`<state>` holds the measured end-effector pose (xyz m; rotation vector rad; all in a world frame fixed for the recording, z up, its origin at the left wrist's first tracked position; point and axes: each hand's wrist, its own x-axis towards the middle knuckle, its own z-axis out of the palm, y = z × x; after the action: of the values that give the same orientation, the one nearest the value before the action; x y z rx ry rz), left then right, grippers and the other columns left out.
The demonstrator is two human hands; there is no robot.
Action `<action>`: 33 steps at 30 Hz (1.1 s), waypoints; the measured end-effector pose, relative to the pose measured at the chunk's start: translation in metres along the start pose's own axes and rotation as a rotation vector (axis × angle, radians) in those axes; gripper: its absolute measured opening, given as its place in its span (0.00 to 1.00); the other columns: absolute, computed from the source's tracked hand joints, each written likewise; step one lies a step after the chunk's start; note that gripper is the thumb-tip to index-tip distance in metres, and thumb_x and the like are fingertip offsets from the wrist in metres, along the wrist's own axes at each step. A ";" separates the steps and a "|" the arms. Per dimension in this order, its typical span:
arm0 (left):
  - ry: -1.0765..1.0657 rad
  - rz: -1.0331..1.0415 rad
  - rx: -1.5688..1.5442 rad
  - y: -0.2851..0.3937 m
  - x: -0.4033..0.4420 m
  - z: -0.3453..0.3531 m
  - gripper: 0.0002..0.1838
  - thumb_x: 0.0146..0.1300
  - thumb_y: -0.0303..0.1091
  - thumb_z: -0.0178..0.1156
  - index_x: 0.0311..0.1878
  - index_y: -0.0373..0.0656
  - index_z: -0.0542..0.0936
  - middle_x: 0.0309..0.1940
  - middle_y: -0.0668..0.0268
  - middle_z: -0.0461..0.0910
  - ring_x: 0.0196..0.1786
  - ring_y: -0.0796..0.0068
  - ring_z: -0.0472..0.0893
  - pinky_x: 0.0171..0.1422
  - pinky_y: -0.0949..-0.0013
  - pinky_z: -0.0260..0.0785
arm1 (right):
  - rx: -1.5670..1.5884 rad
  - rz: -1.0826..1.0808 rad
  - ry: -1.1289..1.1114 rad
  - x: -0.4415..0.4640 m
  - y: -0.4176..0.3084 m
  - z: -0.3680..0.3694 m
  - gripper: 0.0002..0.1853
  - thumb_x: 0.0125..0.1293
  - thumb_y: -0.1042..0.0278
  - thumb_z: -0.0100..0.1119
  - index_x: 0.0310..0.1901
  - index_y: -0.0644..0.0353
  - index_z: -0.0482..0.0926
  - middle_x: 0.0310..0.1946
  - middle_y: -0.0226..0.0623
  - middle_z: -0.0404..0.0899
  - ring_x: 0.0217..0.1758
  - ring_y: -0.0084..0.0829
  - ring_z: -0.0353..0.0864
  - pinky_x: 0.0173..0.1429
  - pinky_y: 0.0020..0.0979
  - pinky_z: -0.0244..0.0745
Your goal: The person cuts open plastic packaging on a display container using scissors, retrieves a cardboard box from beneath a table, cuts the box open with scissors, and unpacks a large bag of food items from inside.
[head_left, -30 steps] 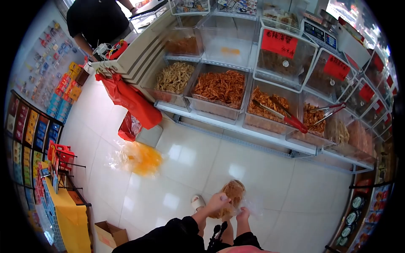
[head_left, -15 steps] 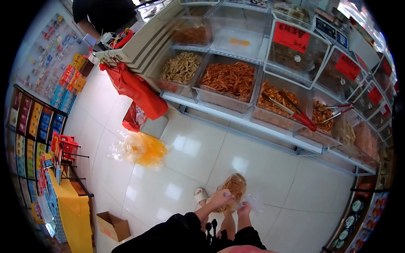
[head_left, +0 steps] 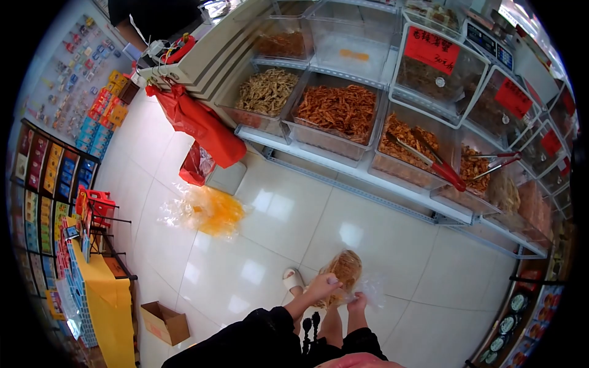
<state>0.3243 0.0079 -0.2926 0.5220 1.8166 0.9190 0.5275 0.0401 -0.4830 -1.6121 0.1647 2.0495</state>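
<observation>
A clear plastic bag of brownish shredded dried food (head_left: 345, 267) hangs between my two hands, low in the view above the floor. My left hand (head_left: 323, 286) is closed, with fingers wrapped on the upper left part of the bag. On the other side my right hand (head_left: 356, 301) pinches the loose, transparent edge of the same bag. Part of that edge (head_left: 373, 293) spreads out beyond my right fingers. The bag's lower part is partly covered by my left hand and wrist.
Ahead stands a display counter with clear bins of dried snacks (head_left: 336, 110) and red-handled tongs (head_left: 451, 173). Plastic bags (head_left: 211, 210) and a cardboard box (head_left: 164, 323) lie on the floor. Red bags (head_left: 202, 132) hang at the counter's end, near another person (head_left: 153, 18).
My hands and the bag stay nearly as they were. The whole view has shifted slightly, with the counter a little further right and lower.
</observation>
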 end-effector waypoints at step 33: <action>0.023 -0.067 -0.055 -0.013 0.003 0.001 0.15 0.51 0.42 0.59 0.24 0.39 0.72 0.18 0.63 0.71 0.23 0.72 0.70 0.30 0.68 0.64 | 0.028 -0.036 0.052 -0.032 -0.002 0.034 0.17 0.43 0.76 0.46 0.39 0.66 0.65 0.43 0.42 0.66 0.48 0.42 0.66 0.56 0.43 0.62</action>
<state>0.3249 0.0021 -0.3049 0.4148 1.8131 0.9296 0.5039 0.0449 -0.4433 -1.6405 0.1807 1.9716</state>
